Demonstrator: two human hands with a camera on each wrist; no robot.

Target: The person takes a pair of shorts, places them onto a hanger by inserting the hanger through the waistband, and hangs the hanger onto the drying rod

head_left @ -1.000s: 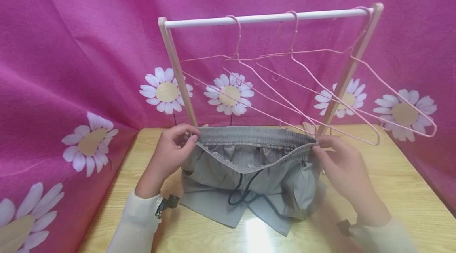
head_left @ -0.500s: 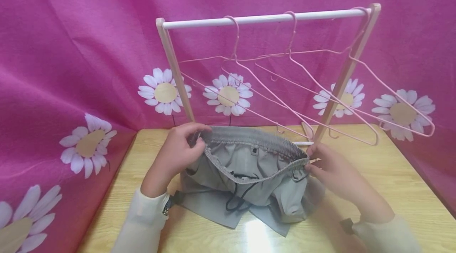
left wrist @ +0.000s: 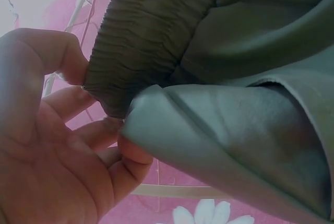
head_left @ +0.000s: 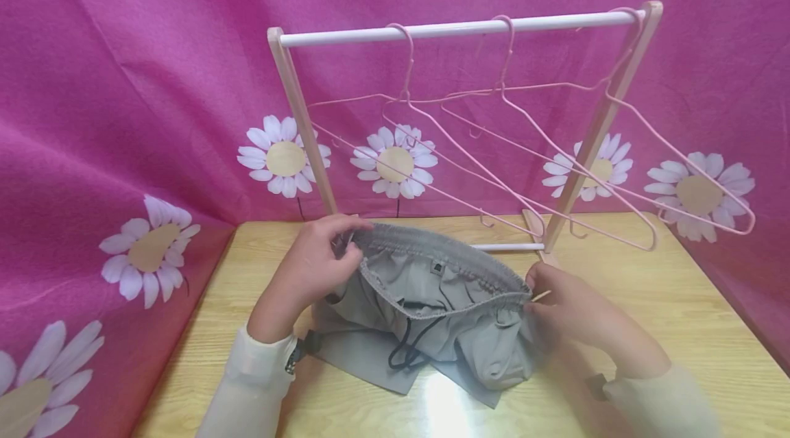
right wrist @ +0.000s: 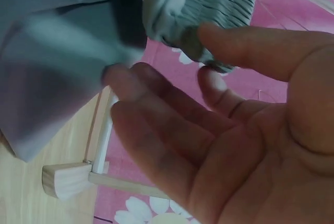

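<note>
Head view: left grip (head_left: 311,263) and right grip (head_left: 577,304) pinch opposite ends of the waistband (head_left: 441,242); the shorts (head_left: 453,338) sit between them, legs on the counter (head_left: 691,314). Hangers (head_left: 410,57) hang beyond both grips. Judged progress: waistband spread, shorts on no hanger.

Left wrist view: gathered edge pinched.

Right wrist view: corner pinched, lower fingers loose.

table (head_left: 691,328), yellowish wood-grain | partly resting on it: grey shorts (head_left: 441,334) | standing on it: rack (head_left: 457,29)

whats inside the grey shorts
A small tag with a dark mark shows inside the grey shorts, below the back waistband; the front fabric covers the lower inside.
</note>
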